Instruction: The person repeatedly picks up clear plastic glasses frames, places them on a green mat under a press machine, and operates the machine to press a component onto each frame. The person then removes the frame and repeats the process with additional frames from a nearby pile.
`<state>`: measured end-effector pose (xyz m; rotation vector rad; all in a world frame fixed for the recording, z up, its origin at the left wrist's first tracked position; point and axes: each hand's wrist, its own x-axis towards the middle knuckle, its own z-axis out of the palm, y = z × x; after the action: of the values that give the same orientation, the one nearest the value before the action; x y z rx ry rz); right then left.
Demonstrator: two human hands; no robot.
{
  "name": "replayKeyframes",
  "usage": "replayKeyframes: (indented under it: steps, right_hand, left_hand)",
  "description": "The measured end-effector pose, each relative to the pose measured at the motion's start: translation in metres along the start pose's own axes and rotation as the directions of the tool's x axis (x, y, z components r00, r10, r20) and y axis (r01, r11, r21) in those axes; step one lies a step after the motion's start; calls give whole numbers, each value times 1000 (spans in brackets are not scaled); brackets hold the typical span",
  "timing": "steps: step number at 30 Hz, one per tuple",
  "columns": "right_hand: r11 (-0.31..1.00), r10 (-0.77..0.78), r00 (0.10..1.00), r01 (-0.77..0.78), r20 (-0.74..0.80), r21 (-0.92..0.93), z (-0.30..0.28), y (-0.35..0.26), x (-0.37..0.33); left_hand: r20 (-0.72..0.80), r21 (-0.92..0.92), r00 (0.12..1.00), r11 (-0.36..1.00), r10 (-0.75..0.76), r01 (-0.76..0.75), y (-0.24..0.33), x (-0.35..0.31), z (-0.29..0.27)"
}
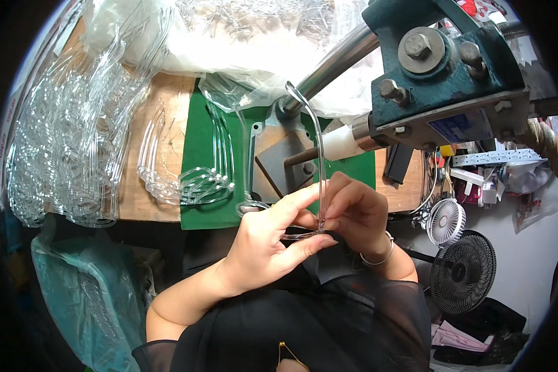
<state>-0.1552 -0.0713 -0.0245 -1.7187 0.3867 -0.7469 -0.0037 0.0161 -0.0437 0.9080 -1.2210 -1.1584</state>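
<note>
Grip: I see left hand [263, 240], right hand [361, 212] pinching clear glasses [320, 149]
Finger-hidden: perhaps their front
Two o'clock: green press [443, 77]

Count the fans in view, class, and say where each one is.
2: a small white fan at the picture's right, and a larger black fan just below it. Others may be hidden.

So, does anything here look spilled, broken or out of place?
Nothing looks spilled or plainly broken, but one small group of clear glasses frames straddles the edge of the green mat, lying partly on the wooden tabletop instead of fully on either.
</note>
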Motion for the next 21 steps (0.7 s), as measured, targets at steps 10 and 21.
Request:
replayKeyframes:
  steps: [10,21]
  right_hand:
    - [546,-833,293,579,-470,-605,-71,-152,73]
    - [731,-646,763,604,-37,-318,-47,-144,6]
  left_hand:
    - [-241,84,965,993,106,-88,0,56,14]
    - [-273,-44,957,993,95,-112,-15,73,29]
